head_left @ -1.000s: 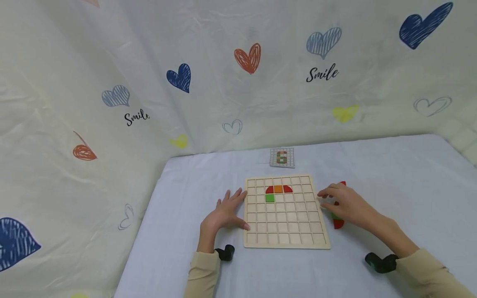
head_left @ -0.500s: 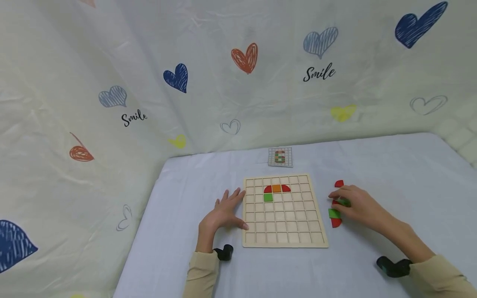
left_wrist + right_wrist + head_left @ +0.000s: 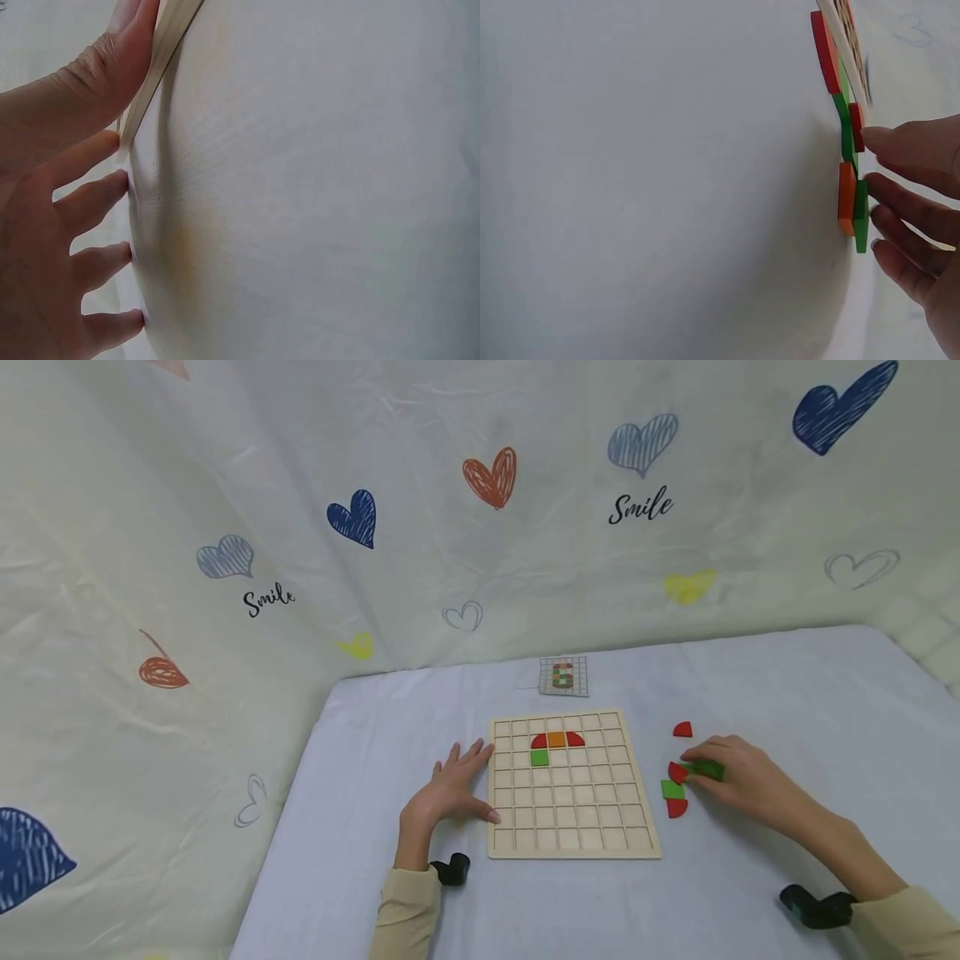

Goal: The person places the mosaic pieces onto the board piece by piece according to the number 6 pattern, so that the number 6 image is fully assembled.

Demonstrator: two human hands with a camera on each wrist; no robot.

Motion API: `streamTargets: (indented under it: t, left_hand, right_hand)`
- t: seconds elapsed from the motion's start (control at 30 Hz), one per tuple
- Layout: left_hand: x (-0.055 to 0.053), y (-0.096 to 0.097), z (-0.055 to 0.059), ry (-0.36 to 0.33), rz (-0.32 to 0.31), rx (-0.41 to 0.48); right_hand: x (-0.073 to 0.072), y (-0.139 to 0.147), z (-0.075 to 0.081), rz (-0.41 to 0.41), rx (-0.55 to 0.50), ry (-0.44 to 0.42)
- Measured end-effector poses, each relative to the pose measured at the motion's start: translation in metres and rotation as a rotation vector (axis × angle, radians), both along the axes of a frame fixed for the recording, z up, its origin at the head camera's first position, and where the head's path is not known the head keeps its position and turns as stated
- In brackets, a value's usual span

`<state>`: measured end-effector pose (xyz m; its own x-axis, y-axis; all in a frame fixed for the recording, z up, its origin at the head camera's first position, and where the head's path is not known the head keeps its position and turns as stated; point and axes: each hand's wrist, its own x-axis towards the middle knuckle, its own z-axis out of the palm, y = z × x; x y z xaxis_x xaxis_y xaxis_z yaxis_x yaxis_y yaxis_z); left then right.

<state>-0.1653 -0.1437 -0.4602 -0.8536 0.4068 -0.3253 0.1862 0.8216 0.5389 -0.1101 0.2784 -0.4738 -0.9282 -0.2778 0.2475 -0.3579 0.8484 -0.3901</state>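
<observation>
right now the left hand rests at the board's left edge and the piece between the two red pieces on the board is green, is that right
Not quite: the middle piece between the two red pieces on the board is orange, as the head view shows. The left hand does rest at the board's left edge.

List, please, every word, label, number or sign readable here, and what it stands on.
"Smile", on the hanging cloth, left.
"Smile", on the same cloth, farther right.
Small card: its coloured figure is too small to read as a number.
Pale mark, upper right of the right wrist view: too faint to read.
</observation>
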Motion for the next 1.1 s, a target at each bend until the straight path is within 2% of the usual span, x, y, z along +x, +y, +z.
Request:
streamTargets:
  t: [0.2, 0.43, 0.8, 1.1]
  left_hand:
    - [0.0, 0.001, 0.002, -0.001, 0.006, 0.007]
    - [0.001, 0.001, 0.003, -0.003, 0.009, 0.01]
    - [-0.001, -0.001, 0.0, 0.004, 0.008, 0.008]
    - [0.001, 0.0, 0.0, -0.004, 0.007, 0.02]
  right_hand:
    - [0.003, 0.007, -0.002, -0.009, 0.012, 0.049]
    - [0.005, 0.014, -0.002, -0.02, 0.035, 0.058]
    - [0.008, 0.015, -0.001, -0.05, 0.057, -0.069]
    - [0.008, 0.01, -0.002, -0.054, 0.051, -0.099]
